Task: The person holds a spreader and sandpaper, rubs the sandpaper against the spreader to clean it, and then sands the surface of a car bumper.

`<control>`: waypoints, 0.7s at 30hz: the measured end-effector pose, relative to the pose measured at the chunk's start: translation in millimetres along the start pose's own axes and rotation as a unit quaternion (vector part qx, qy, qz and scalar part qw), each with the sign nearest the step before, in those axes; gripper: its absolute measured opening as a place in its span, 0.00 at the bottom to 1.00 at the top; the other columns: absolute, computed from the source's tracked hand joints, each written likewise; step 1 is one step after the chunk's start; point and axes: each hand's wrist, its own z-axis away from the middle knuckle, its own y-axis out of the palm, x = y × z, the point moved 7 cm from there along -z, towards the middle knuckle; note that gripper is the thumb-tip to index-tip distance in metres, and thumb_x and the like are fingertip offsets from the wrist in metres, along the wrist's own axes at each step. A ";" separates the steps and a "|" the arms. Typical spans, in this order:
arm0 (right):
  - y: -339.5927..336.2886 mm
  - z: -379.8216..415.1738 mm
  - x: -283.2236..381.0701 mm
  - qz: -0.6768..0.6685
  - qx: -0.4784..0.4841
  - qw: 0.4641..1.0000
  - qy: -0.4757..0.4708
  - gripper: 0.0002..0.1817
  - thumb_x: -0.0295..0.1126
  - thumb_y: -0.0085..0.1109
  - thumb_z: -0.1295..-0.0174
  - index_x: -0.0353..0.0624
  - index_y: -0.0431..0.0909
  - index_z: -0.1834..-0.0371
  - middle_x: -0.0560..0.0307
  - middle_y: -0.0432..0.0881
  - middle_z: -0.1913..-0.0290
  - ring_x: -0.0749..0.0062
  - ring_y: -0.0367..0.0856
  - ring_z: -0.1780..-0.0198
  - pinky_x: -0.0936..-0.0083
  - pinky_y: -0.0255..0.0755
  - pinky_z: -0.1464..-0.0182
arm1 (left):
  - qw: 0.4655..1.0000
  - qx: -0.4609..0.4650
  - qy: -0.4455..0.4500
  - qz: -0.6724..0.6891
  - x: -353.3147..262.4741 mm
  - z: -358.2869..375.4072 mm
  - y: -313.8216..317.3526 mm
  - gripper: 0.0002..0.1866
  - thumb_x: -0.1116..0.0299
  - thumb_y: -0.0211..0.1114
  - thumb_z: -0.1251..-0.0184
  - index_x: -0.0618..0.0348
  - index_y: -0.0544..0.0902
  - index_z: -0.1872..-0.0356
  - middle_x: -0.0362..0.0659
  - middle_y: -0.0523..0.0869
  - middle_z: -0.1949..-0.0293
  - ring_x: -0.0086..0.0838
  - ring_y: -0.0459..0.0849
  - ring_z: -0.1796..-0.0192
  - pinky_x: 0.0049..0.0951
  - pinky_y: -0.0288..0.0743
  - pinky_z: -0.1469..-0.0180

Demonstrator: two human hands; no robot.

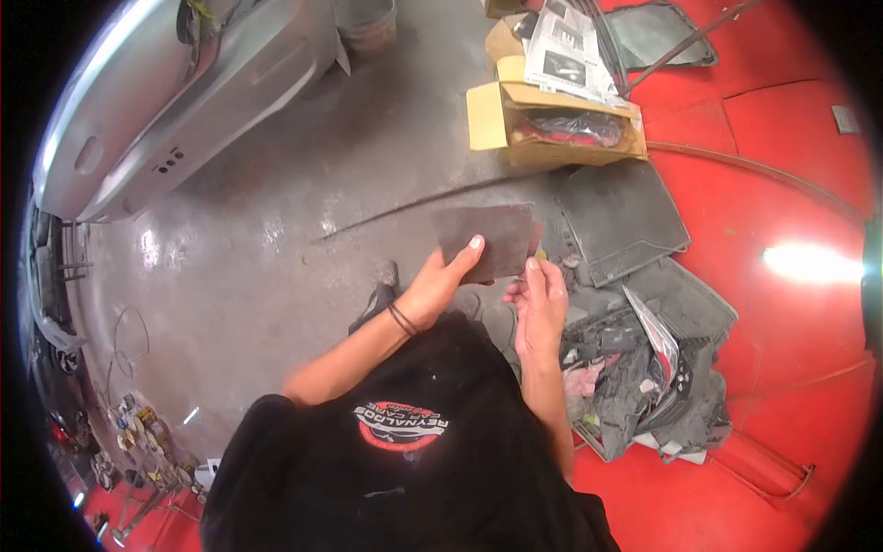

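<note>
A dark brown rectangular sheet of sandpaper [492, 235] is held up in front of my body, above the grey floor. My left hand [441, 281] grips its lower left part, thumb flat on top and fingers hidden beneath. At the sheet's lower right corner is my right hand [541, 299], its thumb and index finger pinched together at the edge and the other fingers curled. A reddish strip shows behind the sheet's right edge, with a small yellow bit just below it.
Silver car body panels [193, 138] stand at upper left, near a grey bucket [366, 28]. An open cardboard box [487, 120] holds plastic-wrapped contents, with printed paper [563, 51] on it. A dusty bin with a dark lid [621, 221] and a heap of scraps [612, 368] lie right, against red surfaces.
</note>
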 end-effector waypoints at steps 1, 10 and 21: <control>-16.5 -5.7 -0.1 0.026 -0.047 0.998 -0.024 0.17 0.34 0.63 0.19 0.39 0.78 0.34 0.54 0.86 0.41 0.67 0.88 0.46 0.68 0.85 0.51 | 1.000 0.003 -0.003 0.011 -6.1 3.9 8.6 0.32 0.46 0.61 0.13 0.64 0.76 0.26 0.46 0.85 0.34 0.33 0.83 0.31 0.43 0.75 0.27; -72.5 -27.7 53.3 -0.262 0.003 0.963 -0.059 0.24 0.40 0.67 0.22 0.46 0.77 0.26 0.61 0.82 0.33 0.66 0.81 0.33 0.61 0.79 0.35 | 0.998 0.028 0.046 0.018 -9.3 14.7 57.8 0.30 0.49 0.64 0.14 0.64 0.76 0.26 0.45 0.86 0.36 0.35 0.87 0.37 0.41 0.86 0.34; -38.5 5.8 103.4 -0.060 -0.057 0.974 -0.210 0.31 0.23 0.75 0.32 0.32 0.73 0.27 0.50 0.84 0.36 0.68 0.84 0.40 0.68 0.78 0.35 | 0.926 -0.008 0.308 -0.221 -58.9 50.1 99.6 0.19 0.76 0.61 0.17 0.70 0.81 0.31 0.47 0.91 0.44 0.30 0.86 0.43 0.34 0.81 0.38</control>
